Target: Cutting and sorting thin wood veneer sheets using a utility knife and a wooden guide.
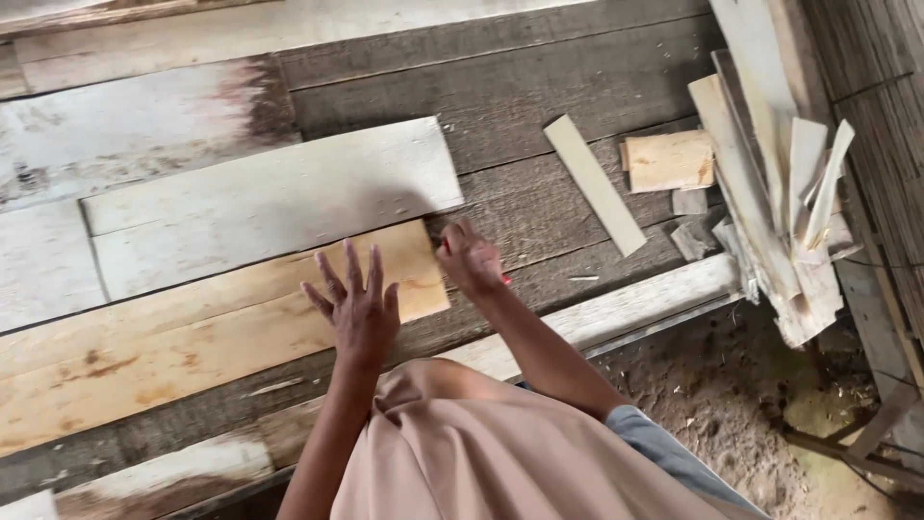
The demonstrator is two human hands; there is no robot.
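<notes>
Plank (192, 337), pale yellowish wood w/ brown stains, lies flat on a platform of grey weathered boards (539, 87), its near-right end cut square. Left hand (358, 306) is spread flat, fingers apart, pressing on that end of the plank; its grip is open, holding nothing. Right hand (469, 258) is just beside the plank's right end, fingers curled around a small red thing (504, 280), maybe a pencil or marker, but too small to tell for sure. So its grip is closed on this red thing. No line or mark is visible on the plank yet; as I judge, the work is at an early stage, approx. at the marking, and cutting or fixing is not done. A whitish plank (269, 197) lies just behind the yellowish plank, parallel to it. Right of the plank, well apart, lie a thin slat (595, 185), a short block (671, 160) and a pile of offcuts (780, 212).
</notes>
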